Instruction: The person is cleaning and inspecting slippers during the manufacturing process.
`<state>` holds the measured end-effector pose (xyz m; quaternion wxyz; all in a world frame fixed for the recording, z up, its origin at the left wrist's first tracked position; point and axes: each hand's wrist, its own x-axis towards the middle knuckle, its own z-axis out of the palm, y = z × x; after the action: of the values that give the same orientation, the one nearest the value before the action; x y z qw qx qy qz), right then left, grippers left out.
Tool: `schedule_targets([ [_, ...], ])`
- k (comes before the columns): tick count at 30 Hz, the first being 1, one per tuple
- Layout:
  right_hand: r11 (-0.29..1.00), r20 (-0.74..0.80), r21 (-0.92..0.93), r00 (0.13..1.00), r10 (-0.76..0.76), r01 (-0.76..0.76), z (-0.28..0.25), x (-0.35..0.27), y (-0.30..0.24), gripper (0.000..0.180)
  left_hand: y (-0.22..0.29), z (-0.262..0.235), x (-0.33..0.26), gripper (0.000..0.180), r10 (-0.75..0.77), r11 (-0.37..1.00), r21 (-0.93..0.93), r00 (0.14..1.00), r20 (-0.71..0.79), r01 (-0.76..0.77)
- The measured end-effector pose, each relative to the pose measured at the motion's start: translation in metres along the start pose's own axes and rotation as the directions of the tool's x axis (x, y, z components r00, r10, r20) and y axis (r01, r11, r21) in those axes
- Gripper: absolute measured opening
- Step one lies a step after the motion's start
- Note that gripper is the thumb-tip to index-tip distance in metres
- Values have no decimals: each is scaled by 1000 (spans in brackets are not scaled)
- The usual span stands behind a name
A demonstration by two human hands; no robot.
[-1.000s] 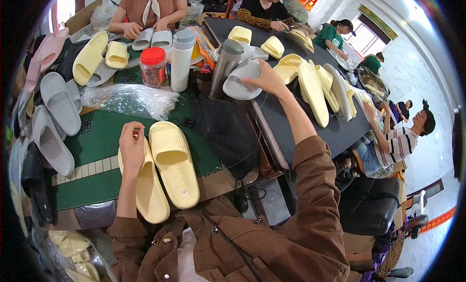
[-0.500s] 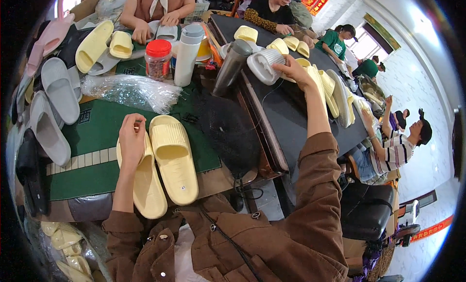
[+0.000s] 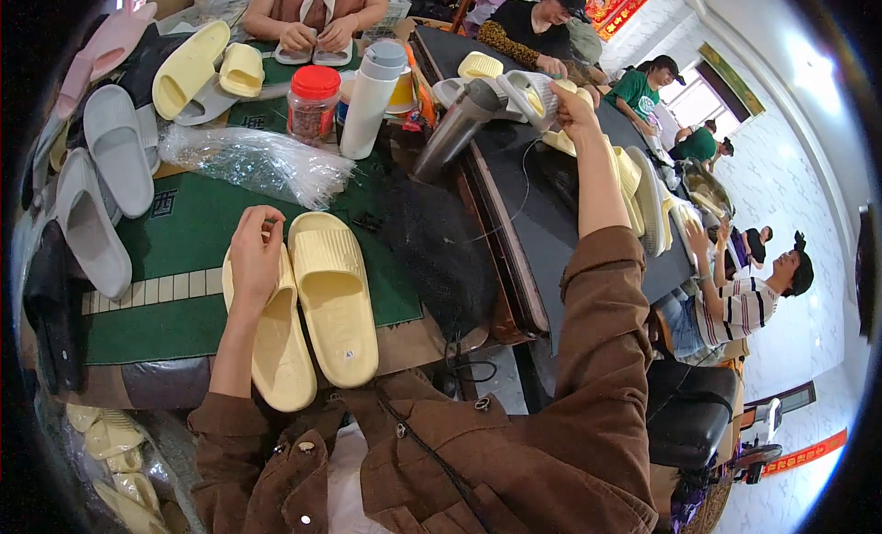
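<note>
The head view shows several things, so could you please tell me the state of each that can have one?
Left yellow slipper: sole down, partly covered
Right yellow slipper: sole down, uncovered
Left hand: fingers curled, over the left slipper
Right hand: arm outstretched, at a grey slipper; grip unclear
Red-lidded jar: lid on
White bottle: lid on, standing
Metal bottle: lid on
Clear plastic bundle: lying down

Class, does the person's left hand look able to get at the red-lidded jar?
Probably yes: the low bundle of clear strands lies between left hand and jar, but nothing tall seems in the way.
</note>
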<state>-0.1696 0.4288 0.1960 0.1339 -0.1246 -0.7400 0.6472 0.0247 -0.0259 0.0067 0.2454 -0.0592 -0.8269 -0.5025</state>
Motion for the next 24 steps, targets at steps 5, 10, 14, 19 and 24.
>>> schedule_targets([
  [5,984,-167,179,986,30,0,22,19,-6,39,2,0,-1,7,4,1000,-14,1000,-19,-4],
  [10,876,-93,474,994,-50,88,36,26,-24,21,3,0,-2,7,-19,1000,-21,1000,-10,19],
  [14,887,-146,437,985,-97,152,48,11,-41,16,0,-1,-2,8,10,1000,1,999,-34,-10],
  [19,853,-156,477,976,-154,211,28,1,-60,14,2,0,-1,9,2,1000,8,1000,-20,-2],
  [24,791,77,538,917,-390,291,-4,-39,-103,15,4,4,1,9,-8,1000,-16,1000,-5,8],
])
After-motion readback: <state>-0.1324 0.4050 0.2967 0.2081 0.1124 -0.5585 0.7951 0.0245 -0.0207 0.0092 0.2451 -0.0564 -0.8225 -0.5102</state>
